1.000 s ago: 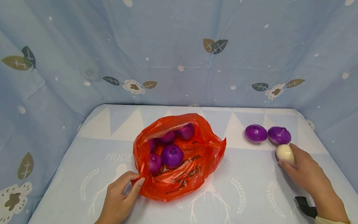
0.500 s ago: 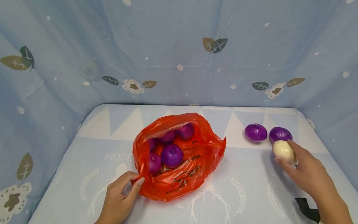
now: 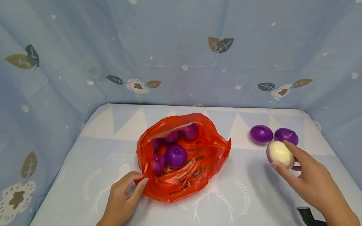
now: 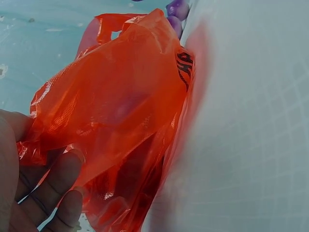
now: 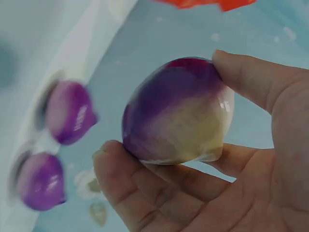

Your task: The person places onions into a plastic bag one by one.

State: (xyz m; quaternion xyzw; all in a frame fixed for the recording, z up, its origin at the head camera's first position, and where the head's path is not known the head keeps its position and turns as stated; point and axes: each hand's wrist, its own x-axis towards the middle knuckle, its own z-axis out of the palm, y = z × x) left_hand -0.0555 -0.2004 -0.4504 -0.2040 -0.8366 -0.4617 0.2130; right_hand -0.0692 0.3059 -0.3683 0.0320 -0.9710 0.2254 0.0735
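Between the thumb and fingers of my right hand is a glossy onion, raised over the table's right side with its shadow below. Its side facing the head camera is mostly cream; the right wrist view shows purple on it too. My left hand pinches the near-left rim of a red plastic bag, and its other fingers rest beside the plastic in the left wrist view. The bag lies with its mouth open. Several purple onions lie inside toward its left, partly covered by the rim.
Two more purple onions, one left of the other, lie at the table's back right, beyond my right hand. A black strap shows by the right wrist. Patterned blue cloth rises behind the patterned table.
My right hand has lifted the cream-and-purple onion and carried it a little left, toward the bag. The right-hand onion on the table shifted slightly. The left hand keeps its hold on the rim.
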